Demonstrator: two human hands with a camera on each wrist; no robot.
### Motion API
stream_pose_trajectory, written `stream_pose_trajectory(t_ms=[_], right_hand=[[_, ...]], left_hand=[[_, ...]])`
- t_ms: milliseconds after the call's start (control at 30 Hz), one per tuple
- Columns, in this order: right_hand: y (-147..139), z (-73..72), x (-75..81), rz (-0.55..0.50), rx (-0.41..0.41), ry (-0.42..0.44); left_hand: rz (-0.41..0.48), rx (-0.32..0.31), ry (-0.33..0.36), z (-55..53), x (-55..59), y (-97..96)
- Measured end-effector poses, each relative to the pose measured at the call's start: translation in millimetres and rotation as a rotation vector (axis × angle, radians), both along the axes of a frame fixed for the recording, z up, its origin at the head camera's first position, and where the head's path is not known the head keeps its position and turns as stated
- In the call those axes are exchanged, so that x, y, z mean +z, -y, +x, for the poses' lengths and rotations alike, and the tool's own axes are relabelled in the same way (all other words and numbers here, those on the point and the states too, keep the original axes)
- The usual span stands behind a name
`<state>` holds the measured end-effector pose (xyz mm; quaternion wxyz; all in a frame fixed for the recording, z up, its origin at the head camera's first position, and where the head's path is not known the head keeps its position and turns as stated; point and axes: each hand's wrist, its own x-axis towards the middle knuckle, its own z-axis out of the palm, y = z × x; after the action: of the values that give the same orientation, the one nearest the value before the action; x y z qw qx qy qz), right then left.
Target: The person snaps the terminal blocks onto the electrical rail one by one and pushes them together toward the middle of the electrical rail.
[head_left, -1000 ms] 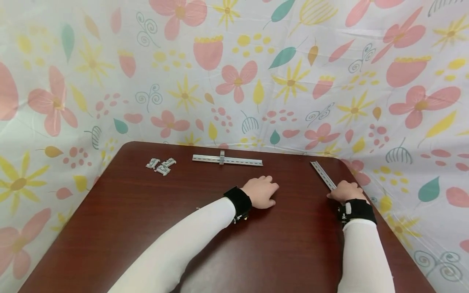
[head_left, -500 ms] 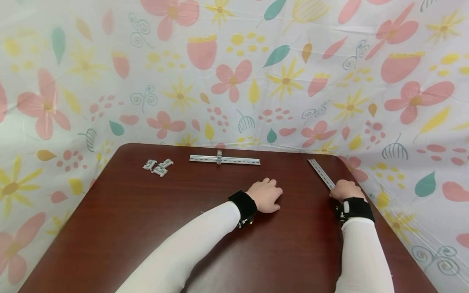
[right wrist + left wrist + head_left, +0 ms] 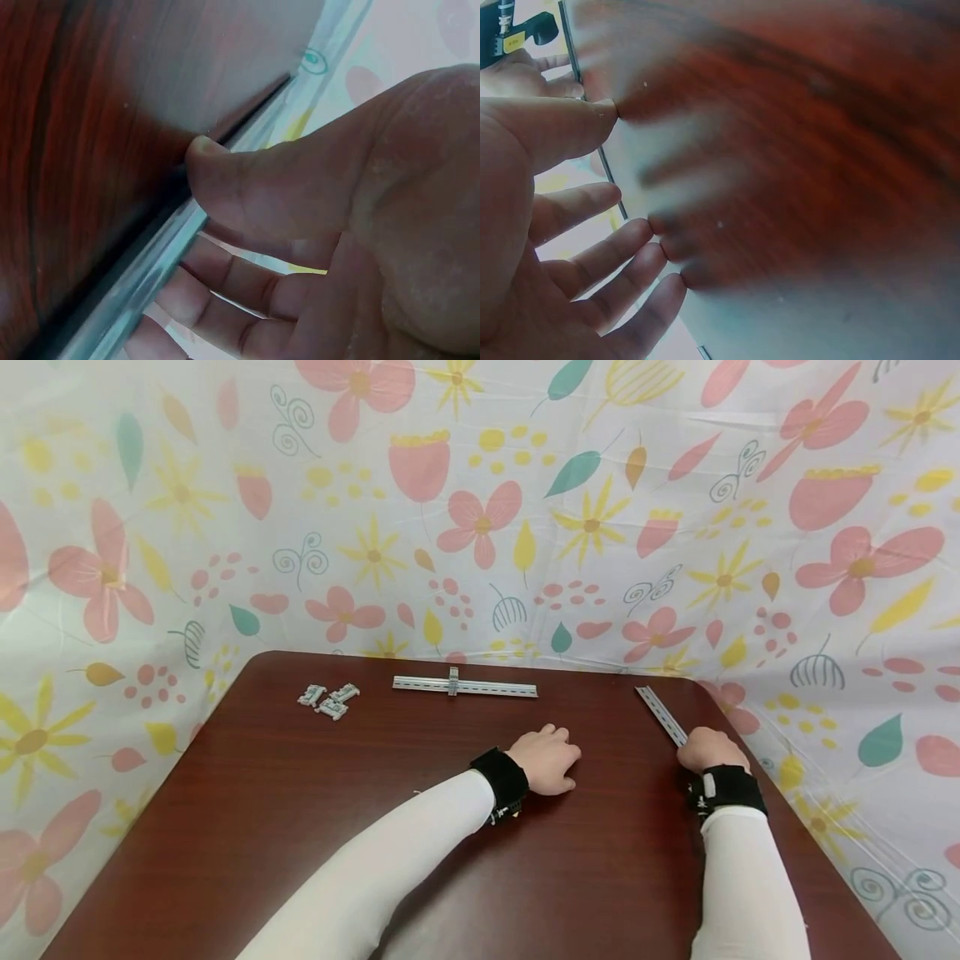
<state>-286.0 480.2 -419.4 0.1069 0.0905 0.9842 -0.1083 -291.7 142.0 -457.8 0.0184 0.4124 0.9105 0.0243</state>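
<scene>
At the table's right side, my right hand [image 3: 712,752] grips the near part of a slotted metal DIN rail [image 3: 662,716]. The right wrist view has its thumb on one side of the rail [image 3: 142,300] and curled fingers on the other. My left hand [image 3: 546,760] rests over mid-table, fingers spread and slightly bent, with fingertips [image 3: 673,289] touching the tabletop and nothing held. Farther back lies a second DIN rail [image 3: 498,690], a small grey clip-on block [image 3: 453,682] seated across it.
Several small pale grey plastic pieces [image 3: 332,707] lie grouped at the back left of the dark wood table [image 3: 262,827]. A flower-printed white curtain [image 3: 480,577] stands right behind the table and along its sides.
My right hand has closed more around the near end of the rail. The left hand has shifted slightly to the right and nearer. Both rails stay about where they were.
</scene>
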Motion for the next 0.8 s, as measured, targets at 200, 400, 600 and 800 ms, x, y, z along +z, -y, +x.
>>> stream_pose_trajectory(t_ms=[200, 400, 600, 800], right_hand=[[6, 0.7, 4.0, 0.013, -0.012, 0.014], [11, -1.9, 2.8, 0.008, -0.002, 0.006], [26, -8.8, 0.4, -0.003, 0.068, -0.033], [47, -15.0, -3.1, -0.003, 0.131, -0.068]], left_hand=[[0.004, 0.002, 0.024, -0.7, 1.3, 1.8], [0.020, -0.013, 0.044, -2.0, 6.6, 6.9], [0.026, -0.012, 0.046, -6.7, 8.7, 13.6], [0.023, 0.019, 0.021, -20.2, 4.5, 21.0]])
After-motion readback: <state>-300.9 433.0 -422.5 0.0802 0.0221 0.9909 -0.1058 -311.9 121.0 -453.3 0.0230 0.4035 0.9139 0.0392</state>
